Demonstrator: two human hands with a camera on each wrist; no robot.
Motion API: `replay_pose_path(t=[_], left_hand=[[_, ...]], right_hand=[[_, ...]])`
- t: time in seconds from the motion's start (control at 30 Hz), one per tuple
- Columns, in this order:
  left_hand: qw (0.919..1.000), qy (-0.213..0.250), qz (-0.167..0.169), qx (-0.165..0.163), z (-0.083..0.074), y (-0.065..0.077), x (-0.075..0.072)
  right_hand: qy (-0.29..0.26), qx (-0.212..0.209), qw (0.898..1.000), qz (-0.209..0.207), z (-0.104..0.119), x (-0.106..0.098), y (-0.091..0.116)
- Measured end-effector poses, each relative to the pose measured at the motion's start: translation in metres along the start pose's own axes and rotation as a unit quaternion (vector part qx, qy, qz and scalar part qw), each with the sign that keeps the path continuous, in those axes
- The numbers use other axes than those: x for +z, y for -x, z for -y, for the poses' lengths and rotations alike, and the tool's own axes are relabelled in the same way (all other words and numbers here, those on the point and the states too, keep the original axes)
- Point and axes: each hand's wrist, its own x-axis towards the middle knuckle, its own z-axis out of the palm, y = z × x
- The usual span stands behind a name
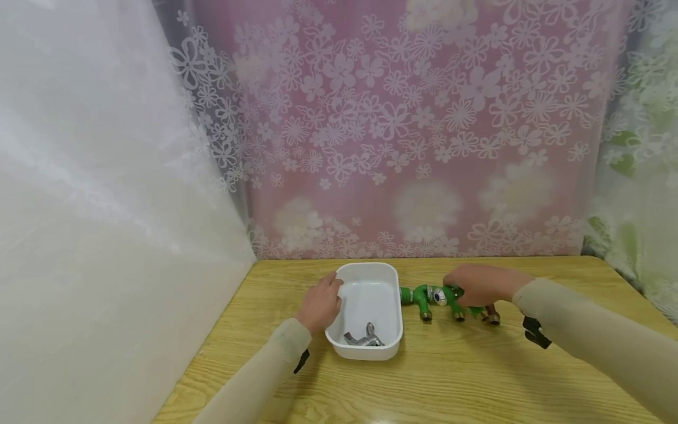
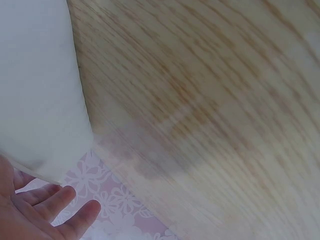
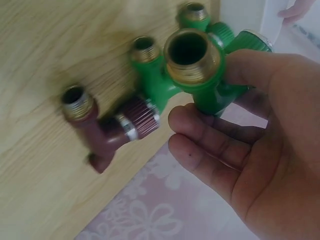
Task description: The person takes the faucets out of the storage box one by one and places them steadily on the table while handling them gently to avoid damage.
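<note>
My right hand (image 1: 479,284) grips a green tap (image 3: 210,95) with a brass threaded end, which faces the camera in the right wrist view. Just beyond it, two more green taps (image 1: 422,299) with brass threads lie in a row on the table. A brown tap (image 3: 102,132) with a ribbed handle lies close by the right hand's fingertips. At the other side, my left hand (image 1: 320,305) rests at the left rim of a white plastic basin (image 1: 365,353), its fingers loosely extended in the left wrist view. Chrome tap parts (image 1: 366,338) lie inside the basin's near end.
Everything stands on a wood-grain table (image 1: 296,388). A flowered pink curtain (image 1: 413,147) hangs along its back edge. White sheeting (image 1: 106,235) borders the left side, and another patterned curtain (image 1: 635,206) the right.
</note>
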Motion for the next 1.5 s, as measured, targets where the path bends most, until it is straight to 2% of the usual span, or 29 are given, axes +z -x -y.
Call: replay_pose_path(t=[0.6, 1.03, 1.5], left_hand=[[0.9999, -0.010, 0.003, 0.003, -0.001, 0.001, -0.003], [0.9999, 0.000, 0.009, -0.006, -0.001, 0.001, -0.003], [0.9998, 0.004, 0.017, -0.007, -0.002, 0.001, -0.004]], right_hand=[[-0.008, 0.029, 0.999, -0.018, -0.046, 0.017, 0.027], [-0.006, 0.059, 0.998, -0.027, -0.083, 0.031, 0.040], [-0.023, 0.077, 0.996, -0.049, -0.100, 0.034, 0.055]])
